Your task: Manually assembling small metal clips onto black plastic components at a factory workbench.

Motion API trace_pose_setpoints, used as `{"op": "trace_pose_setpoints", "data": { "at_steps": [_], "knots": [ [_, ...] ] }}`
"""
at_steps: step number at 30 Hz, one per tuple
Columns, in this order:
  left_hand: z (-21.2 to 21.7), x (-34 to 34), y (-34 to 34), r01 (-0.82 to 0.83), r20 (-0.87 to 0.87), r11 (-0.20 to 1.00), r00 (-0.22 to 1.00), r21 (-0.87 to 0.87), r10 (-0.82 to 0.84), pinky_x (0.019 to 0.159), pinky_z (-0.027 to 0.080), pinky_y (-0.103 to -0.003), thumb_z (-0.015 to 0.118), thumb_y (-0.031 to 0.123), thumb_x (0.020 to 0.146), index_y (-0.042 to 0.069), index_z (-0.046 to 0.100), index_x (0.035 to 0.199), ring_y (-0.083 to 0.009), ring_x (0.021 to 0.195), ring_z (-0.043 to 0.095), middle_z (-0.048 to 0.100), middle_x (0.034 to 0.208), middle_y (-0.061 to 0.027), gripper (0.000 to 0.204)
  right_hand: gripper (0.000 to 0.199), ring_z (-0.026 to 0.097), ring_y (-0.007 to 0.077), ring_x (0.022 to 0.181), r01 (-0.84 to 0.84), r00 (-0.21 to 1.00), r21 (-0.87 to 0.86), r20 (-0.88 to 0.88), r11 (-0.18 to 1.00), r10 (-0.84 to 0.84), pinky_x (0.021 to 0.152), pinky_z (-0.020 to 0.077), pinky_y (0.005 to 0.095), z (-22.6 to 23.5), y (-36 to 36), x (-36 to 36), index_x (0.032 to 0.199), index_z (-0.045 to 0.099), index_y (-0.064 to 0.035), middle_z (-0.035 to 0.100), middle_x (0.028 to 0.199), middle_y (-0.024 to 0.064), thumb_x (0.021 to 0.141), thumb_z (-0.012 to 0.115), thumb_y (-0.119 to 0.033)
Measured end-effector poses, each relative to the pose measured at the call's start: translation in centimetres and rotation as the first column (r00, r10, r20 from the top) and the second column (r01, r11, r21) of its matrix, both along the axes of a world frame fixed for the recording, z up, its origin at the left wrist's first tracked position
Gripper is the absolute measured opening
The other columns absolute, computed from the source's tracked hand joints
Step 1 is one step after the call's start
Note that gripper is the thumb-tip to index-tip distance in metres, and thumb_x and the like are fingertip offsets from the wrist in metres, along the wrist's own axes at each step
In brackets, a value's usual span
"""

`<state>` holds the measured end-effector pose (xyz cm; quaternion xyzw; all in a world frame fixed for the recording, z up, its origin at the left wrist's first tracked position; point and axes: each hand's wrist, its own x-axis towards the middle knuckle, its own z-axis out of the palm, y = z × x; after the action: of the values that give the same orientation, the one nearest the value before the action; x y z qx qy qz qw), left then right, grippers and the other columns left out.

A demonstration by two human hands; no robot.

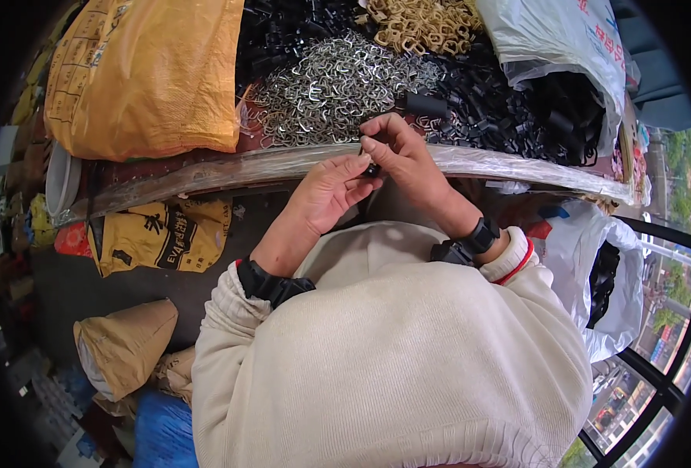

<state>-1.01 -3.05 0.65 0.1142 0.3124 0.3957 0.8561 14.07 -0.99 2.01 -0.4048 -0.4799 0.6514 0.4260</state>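
Note:
My left hand (331,187) and my right hand (408,160) meet just in front of the table's near edge. Between their fingertips is a small black part (372,169), mostly covered by the fingers, so its exact kind does not show. Both hands pinch it. Right behind them on the table lies a heap of shiny bent metal hooks (314,90). To the right of that spreads a pile of small black plastic pieces (486,105), with a larger black block (426,105) at its left edge.
Tan ring-shaped pieces (419,25) lie at the back. An orange woven sack (147,78) stands left, a white plastic bag (556,39) with black parts right. A plastic-wrapped rail (509,165) edges the table. A yellow bag (162,238) and a brown paper sack (127,347) sit below left.

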Motion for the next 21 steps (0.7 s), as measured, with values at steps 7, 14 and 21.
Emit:
{"op": "trace_pose_setpoints", "data": {
  "at_steps": [7,14,21],
  "knots": [
    [0.1,-0.1,0.0,0.04,-0.019,0.998,0.999,0.04,-0.04,0.065,0.05,-0.02,0.052,0.011,0.08,-0.001,0.054,0.095,-0.0167,0.075,0.059,0.059,0.086,-0.0135,0.02,0.009,0.052,0.0206,0.059,-0.175,0.523,0.645,0.701,0.743,-0.485,0.055,0.0416,0.0287,-0.5,2.4,8.2,0.077,0.056,-0.0038,0.051,0.07,0.0082,0.074,0.058,-0.013],
    [0.3,1.0,0.2,0.048,-0.034,0.999,0.998,0.024,-0.047,0.062,0.048,-0.019,0.055,0.011,0.078,0.001,0.055,0.094,-0.0134,0.071,0.058,0.06,0.083,-0.0093,0.019,0.015,0.05,0.0283,0.069,-0.4,0.3,0.572,0.82,0.717,-0.487,0.059,0.0391,0.0376,-2.6,3.6,10.3,0.081,0.052,-0.0064,0.05,0.075,0.0098,0.068,0.058,-0.009],
    [-0.1,0.6,0.0,0.013,-0.033,1.0,0.999,0.014,-0.012,0.065,0.05,-0.02,0.053,0.008,0.079,0.0,0.052,0.098,-0.0152,0.074,0.058,0.058,0.089,-0.0133,0.021,0.019,0.048,0.0265,0.072,-0.424,0.295,0.595,0.803,0.683,-0.517,0.06,0.0377,0.0364,-2.9,3.9,10.1,0.084,0.048,-0.0066,0.05,0.077,0.0092,0.067,0.057,-0.007]
  ]
}}
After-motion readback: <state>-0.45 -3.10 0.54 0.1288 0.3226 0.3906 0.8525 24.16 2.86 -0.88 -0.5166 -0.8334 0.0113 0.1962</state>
